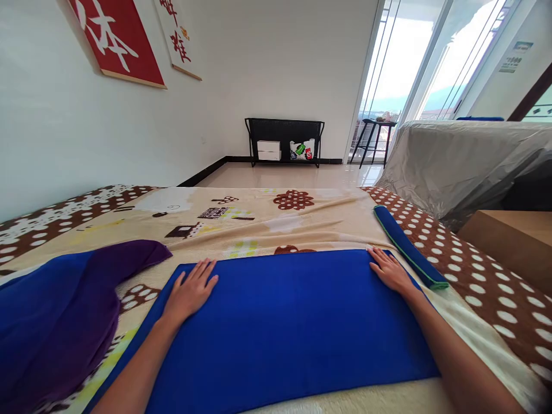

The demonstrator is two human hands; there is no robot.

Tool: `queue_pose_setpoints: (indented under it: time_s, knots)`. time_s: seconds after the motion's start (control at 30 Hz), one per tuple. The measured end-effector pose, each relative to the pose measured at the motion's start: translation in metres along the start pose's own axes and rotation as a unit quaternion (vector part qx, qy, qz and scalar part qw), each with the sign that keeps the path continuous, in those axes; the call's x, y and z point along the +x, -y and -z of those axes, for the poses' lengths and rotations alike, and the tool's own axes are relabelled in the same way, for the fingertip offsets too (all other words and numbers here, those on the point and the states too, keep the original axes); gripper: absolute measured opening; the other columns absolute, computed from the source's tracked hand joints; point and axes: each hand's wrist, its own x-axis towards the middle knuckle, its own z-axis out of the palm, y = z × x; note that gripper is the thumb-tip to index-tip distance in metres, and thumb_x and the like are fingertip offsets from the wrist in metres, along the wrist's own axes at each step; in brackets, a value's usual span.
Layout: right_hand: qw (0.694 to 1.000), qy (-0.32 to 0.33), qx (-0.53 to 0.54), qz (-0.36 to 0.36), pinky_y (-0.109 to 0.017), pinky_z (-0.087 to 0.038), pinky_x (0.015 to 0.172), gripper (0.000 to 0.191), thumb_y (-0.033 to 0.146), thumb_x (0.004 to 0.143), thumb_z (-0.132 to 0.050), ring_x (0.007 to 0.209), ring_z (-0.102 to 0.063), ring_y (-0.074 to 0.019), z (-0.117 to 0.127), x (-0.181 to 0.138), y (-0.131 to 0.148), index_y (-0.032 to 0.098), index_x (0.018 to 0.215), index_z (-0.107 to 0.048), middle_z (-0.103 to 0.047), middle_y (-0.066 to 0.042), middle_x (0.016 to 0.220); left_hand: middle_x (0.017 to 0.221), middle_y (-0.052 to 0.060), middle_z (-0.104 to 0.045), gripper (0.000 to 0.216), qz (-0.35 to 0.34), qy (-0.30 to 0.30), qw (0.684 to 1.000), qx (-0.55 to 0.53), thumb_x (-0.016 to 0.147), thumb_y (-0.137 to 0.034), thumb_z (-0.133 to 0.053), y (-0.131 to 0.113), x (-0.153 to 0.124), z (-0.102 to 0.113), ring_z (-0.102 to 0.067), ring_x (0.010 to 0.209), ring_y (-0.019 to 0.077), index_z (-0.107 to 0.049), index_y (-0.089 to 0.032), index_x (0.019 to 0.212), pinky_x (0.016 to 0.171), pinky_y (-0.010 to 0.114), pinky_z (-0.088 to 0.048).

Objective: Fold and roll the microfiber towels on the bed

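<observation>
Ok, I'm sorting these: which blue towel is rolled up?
The narrow green-edged towel beside the right hand; the wide towel lies spread flat.

The blue towel (293, 322) slips out of view at its near left corner, under the bottom edge, and both forearms are cut there too. The left hand (192, 290) and the right hand (390, 270) lie flat with fingers spread, each hiding the patch of towel beneath its palm. The heap of purple and blue cloth (64, 310) passes off the left edge — how far it goes cannot be told. On the wall the red hanging (118, 37) is cropped at the top, its white characters only partly seen. A grey sheet (452, 161) hides whatever stands beneath it. The packets on the black rack (284, 141) are too small to make out — so is the notice (515, 57) by the window.
</observation>
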Motion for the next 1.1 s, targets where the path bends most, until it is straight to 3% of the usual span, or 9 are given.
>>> queue_pose_setpoints:
  time_s: [0.13, 0.3, 0.4, 0.57, 0.63, 0.67, 0.77, 0.97, 1.1]
  knots:
    - [0.999, 0.001, -0.012, -0.044, -0.045, -0.017, 0.122, 0.063, 0.046, 0.101, -0.021, 0.151, -0.017, -0.0224, -0.002, -0.003, -0.034, 0.017, 0.156, -0.026, -0.022, -0.009, 0.163, 0.165, 0.008, -0.018, 0.067, 0.06, 0.002, 0.998, 0.012, 0.098, -0.052, -0.019, 0.032, -0.005, 0.001, -0.02, 0.151, 0.0282, -0.02, -0.021, 0.157, 0.12, 0.057, -0.013]
    - [0.998, -0.017, -0.016, -0.053, -0.057, -0.015, 0.12, 0.057, 0.045, 0.1, -0.041, 0.147, -0.027, -0.0293, 0.008, 0.002, -0.01, 0.017, 0.149, -0.039, -0.033, -0.014, 0.158, 0.161, 0.013, -0.027, 0.064, 0.061, 0.007, 0.998, 0.024, 0.096, -0.043, -0.024, 0.02, -0.004, 0.017, -0.025, 0.149, 0.0317, -0.031, -0.015, 0.154, 0.118, 0.062, -0.011]
    - [0.999, -0.042, -0.004, 0.0, -0.061, -0.016, 0.119, 0.056, 0.046, 0.096, -0.055, 0.145, -0.029, -0.0314, 0.007, 0.002, 0.047, 0.021, 0.144, -0.045, -0.034, -0.012, 0.157, 0.158, 0.017, -0.033, 0.06, 0.025, -0.007, 0.999, 0.027, 0.095, -0.033, -0.026, -0.031, -0.005, 0.027, -0.027, 0.148, 0.0343, -0.038, -0.012, 0.15, 0.117, 0.067, -0.006]
    - [0.986, -0.025, 0.039, 0.161, -0.057, -0.023, 0.118, 0.055, 0.046, 0.097, -0.052, 0.142, -0.036, -0.0283, -0.019, 0.008, 0.18, 0.022, 0.146, -0.043, -0.037, -0.011, 0.156, 0.162, 0.007, -0.027, 0.059, -0.121, -0.023, 0.992, -0.005, 0.098, -0.033, -0.028, -0.174, -0.005, 0.009, -0.024, 0.15, 0.0209, -0.027, -0.018, 0.155, 0.121, 0.046, -0.018]
    - [0.98, -0.012, 0.047, 0.192, -0.054, -0.022, 0.119, 0.057, 0.046, 0.098, -0.049, 0.143, -0.036, -0.0269, -0.027, 0.012, 0.203, 0.022, 0.149, -0.039, -0.037, -0.011, 0.156, 0.162, 0.004, -0.027, 0.058, -0.148, -0.017, 0.989, -0.018, 0.099, -0.039, -0.029, -0.205, -0.002, -0.004, -0.025, 0.15, 0.0185, -0.028, -0.023, 0.155, 0.12, 0.043, -0.022]
    - [0.98, -0.007, 0.047, 0.195, -0.052, -0.021, 0.12, 0.056, 0.045, 0.1, -0.046, 0.144, -0.035, -0.0253, -0.029, 0.013, 0.201, 0.023, 0.151, -0.037, -0.036, -0.01, 0.157, 0.162, 0.003, -0.028, 0.057, -0.153, -0.014, 0.988, -0.023, 0.1, -0.042, -0.029, -0.208, -0.001, -0.008, -0.026, 0.149, 0.018, -0.029, -0.026, 0.155, 0.12, 0.042, -0.022]
    - [0.988, -0.001, 0.038, 0.153, -0.042, -0.018, 0.122, 0.053, 0.04, 0.103, -0.032, 0.148, -0.028, -0.0184, -0.024, 0.012, 0.15, 0.026, 0.154, -0.032, -0.032, -0.005, 0.159, 0.162, 0.002, -0.028, 0.057, -0.127, -0.011, 0.991, -0.031, 0.1, -0.05, -0.026, -0.166, 0.002, -0.014, -0.025, 0.15, 0.0188, -0.03, -0.03, 0.154, 0.12, 0.044, -0.019]
    - [1.0, -0.005, 0.004, -0.014, -0.043, -0.017, 0.123, 0.061, 0.043, 0.101, -0.018, 0.151, -0.019, -0.0199, -0.008, -0.006, -0.005, 0.017, 0.156, -0.027, -0.026, -0.007, 0.161, 0.164, 0.006, -0.023, 0.065, 0.015, -0.01, 1.0, -0.012, 0.099, -0.054, -0.023, -0.011, -0.007, -0.007, -0.021, 0.151, 0.0243, -0.024, -0.024, 0.156, 0.12, 0.054, -0.012]
    - [0.998, 0.003, -0.007, -0.06, -0.042, -0.015, 0.124, 0.065, 0.045, 0.1, -0.018, 0.151, -0.017, -0.019, -0.013, -0.005, -0.036, 0.014, 0.156, -0.027, -0.024, -0.007, 0.162, 0.165, 0.004, -0.018, 0.071, 0.067, -0.009, 0.998, 0.005, 0.096, -0.059, -0.022, 0.023, -0.013, -0.012, -0.017, 0.152, 0.0233, -0.018, -0.023, 0.157, 0.122, 0.052, -0.009]
